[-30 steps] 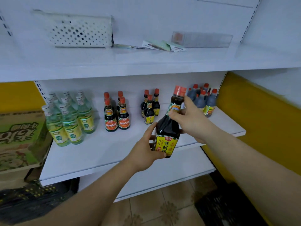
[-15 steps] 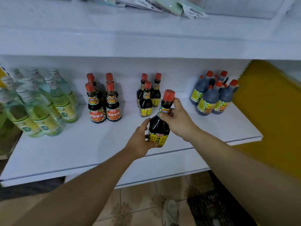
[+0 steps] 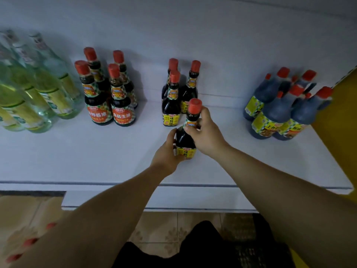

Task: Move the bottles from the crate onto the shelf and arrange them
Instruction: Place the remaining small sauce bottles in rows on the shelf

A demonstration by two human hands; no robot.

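Observation:
A dark sauce bottle [image 3: 186, 136] with a red cap and yellow label stands on the white shelf [image 3: 96, 157], just in front of three matching bottles [image 3: 172, 105]. My left hand [image 3: 168, 151] grips its base from the left. My right hand [image 3: 206, 132] holds its neck and shoulder from the right. The crate is out of clear view; red caps [image 3: 29, 242] show blurred at the bottom left.
Clear green-labelled bottles [image 3: 34, 97] stand at the shelf's left, several dark bottles with orange labels [image 3: 108, 95] beside them. Blue-grey jugs [image 3: 284, 111] cluster at the right by a yellow wall [image 3: 342, 122]. A lower shelf [image 3: 154, 200] and tiled floor lie below.
Both hands have carried the bottle forward and down onto the shelf, in front of the three matching bottles. The view has moved closer and tilted down.

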